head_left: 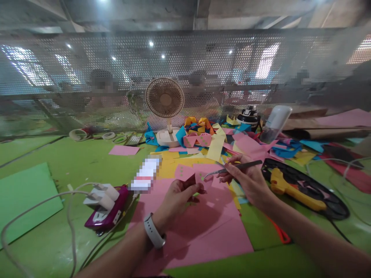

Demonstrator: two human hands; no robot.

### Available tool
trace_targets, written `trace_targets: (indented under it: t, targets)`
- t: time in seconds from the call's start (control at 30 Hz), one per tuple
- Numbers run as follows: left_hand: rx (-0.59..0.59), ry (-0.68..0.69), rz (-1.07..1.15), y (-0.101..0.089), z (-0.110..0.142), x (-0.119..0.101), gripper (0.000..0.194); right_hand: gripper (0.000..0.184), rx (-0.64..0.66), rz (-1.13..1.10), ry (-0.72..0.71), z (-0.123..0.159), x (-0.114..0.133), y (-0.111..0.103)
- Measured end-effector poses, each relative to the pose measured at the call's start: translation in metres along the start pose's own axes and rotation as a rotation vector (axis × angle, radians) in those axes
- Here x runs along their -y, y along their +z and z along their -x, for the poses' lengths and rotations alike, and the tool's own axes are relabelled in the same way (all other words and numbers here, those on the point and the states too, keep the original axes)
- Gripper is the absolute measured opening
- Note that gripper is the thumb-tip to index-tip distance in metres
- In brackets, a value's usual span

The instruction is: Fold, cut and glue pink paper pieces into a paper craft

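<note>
My right hand is closed around a pair of grey tweezers, whose bent tips point left over the paper. Between the thumb and fingers of my left hand is a small dark reddish piece of paper, partly hidden by the fingers. The tweezer tips sit just to the right of that piece, close to tiny green bits on pink paper. Beneath both hands lies a large pink sheet, with yellow paper showing behind it.
Left of the sheet are a phone and a purple power strip with cables. A yellow glue gun rests on a black tray at right. Behind stand a fan and a heap of coloured paper scraps.
</note>
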State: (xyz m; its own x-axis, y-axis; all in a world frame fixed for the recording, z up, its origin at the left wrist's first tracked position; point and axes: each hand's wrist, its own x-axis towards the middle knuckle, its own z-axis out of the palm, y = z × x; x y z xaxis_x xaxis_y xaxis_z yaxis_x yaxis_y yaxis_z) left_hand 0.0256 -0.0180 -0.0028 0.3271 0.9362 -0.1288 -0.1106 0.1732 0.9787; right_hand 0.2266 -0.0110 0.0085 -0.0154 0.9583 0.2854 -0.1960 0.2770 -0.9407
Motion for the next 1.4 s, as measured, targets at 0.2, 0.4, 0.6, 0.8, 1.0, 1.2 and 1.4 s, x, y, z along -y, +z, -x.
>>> trace_targets:
  t: [0.2,0.4,0.6,0.8,1.0,1.2,1.4]
  targets:
    - [-0.009,0.024,-0.049,0.0002,0.0006,-0.0002,0.022,0.022,0.031,-0.012,0.012,0.0000,-0.0012,-0.0009]
    - [0.010,0.037,-0.067,0.0012,0.0018,-0.0014,0.020,0.022,0.042,0.001,0.014,0.0009,-0.0018,-0.0010]
    - [0.025,0.040,-0.072,0.0007,0.0015,-0.0017,0.018,0.025,0.038,0.018,0.029,0.0003,-0.0021,-0.0019]
    - [0.021,0.027,-0.086,-0.0001,0.0022,-0.0015,0.021,0.025,0.029,0.037,0.043,0.0012,0.0006,-0.0003]
    - [0.055,0.060,-0.108,-0.0012,0.0027,-0.0019,0.020,0.024,0.024,0.050,0.056,0.0020,0.0024,0.0015]
    - [0.034,0.040,-0.139,-0.0007,0.0020,-0.0031,0.021,0.023,0.027,0.050,0.049,0.0025,0.0046,0.0022]
    - [0.052,0.069,-0.136,-0.0018,0.0021,-0.0017,0.022,0.025,0.027,0.050,0.042,0.0022,0.0034,0.0016]
